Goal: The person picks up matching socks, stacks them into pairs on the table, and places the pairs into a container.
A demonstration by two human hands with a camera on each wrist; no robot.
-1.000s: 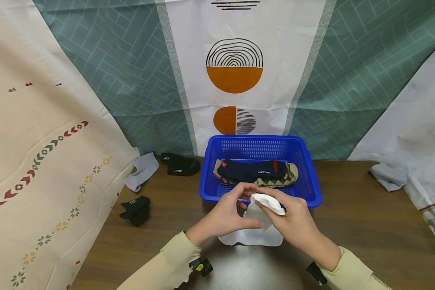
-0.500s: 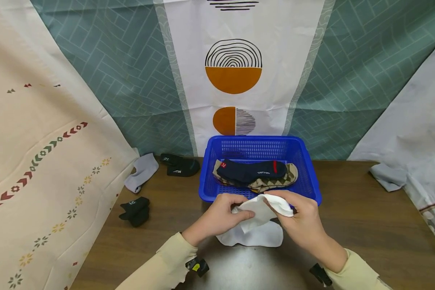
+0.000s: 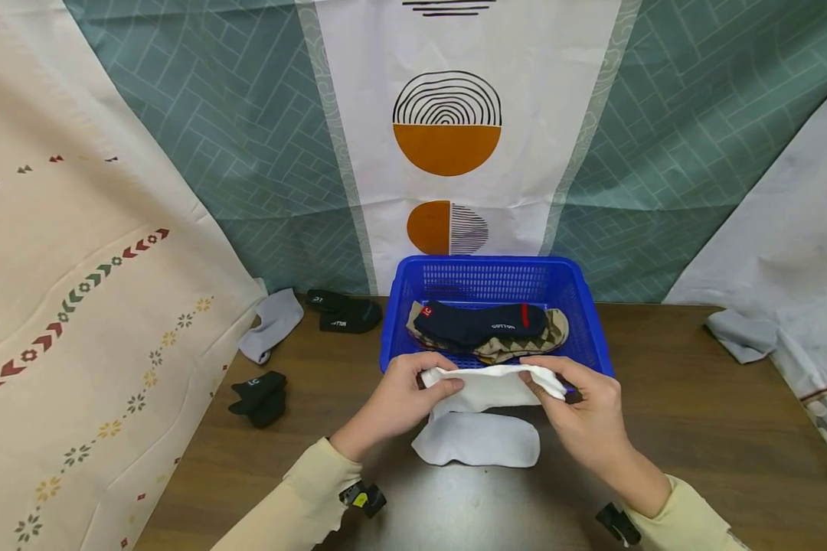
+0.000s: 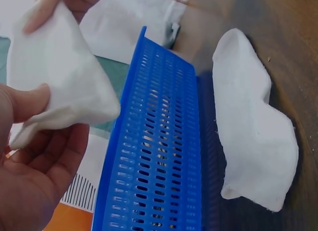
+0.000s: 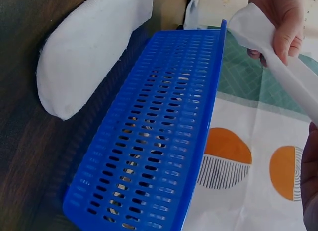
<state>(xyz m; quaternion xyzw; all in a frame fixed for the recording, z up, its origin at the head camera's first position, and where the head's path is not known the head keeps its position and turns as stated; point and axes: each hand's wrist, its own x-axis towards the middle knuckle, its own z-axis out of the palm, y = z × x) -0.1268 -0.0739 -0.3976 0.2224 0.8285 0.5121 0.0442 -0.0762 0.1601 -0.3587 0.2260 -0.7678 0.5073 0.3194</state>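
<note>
In the head view a white sock (image 3: 492,388) is stretched level between my two hands, in front of the blue basket. My left hand (image 3: 400,398) pinches one end between thumb and fingers. The other end is gripped by my right hand (image 3: 586,413). A second white sock (image 3: 478,441) lies flat on the table just below the held one. In the left wrist view the left thumb presses the held sock (image 4: 64,72) against the fingers, while the lying sock (image 4: 256,126) is beside the basket. The right wrist view mostly hides my right hand (image 5: 310,181).
The blue basket (image 3: 492,279) holds navy socks (image 3: 478,324) on top of beige patterned ones (image 3: 556,329). Left of it lie a light grey sock (image 3: 272,325) and dark socks (image 3: 344,314), with more dark socks (image 3: 259,398) nearer. A grey sock (image 3: 740,335) sits far right.
My hands have moved apart, left hand leftward and right hand rightward. The white sock, bunched between them before, is now spread out sideways. The sock on the table shows more fully.
</note>
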